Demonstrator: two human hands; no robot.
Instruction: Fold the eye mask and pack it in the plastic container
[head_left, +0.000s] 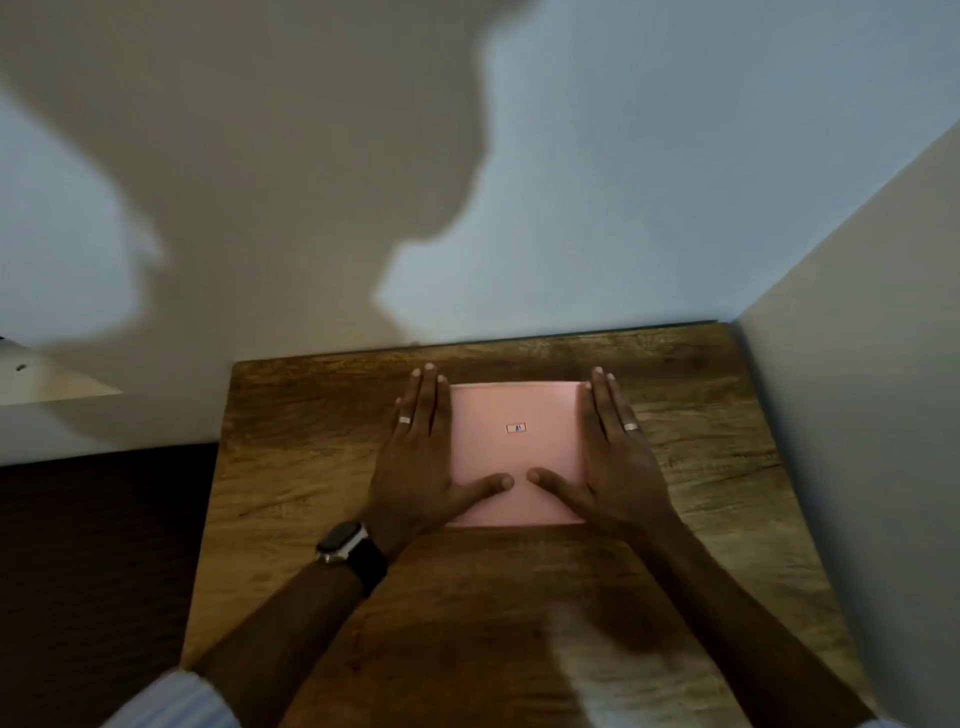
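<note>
A flat pink square container (514, 452) with a small label at its centre lies on the wooden table (322, 467) near the far wall. My left hand (426, 457) rests flat along its left side, thumb laid across its near part. My right hand (618, 457) lies flat along its right side, thumb pointing inward toward the other thumb. All fingers are stretched out and neither hand grips anything. The container's lid side is shut and no eye mask is visible.
A white wall runs behind the table and another wall (857, 441) bounds its right side. Dark floor (93, 561) lies off the table's left edge. A pale shelf corner (47, 384) juts in at the left. I wear a watch (343, 545) on my left wrist.
</note>
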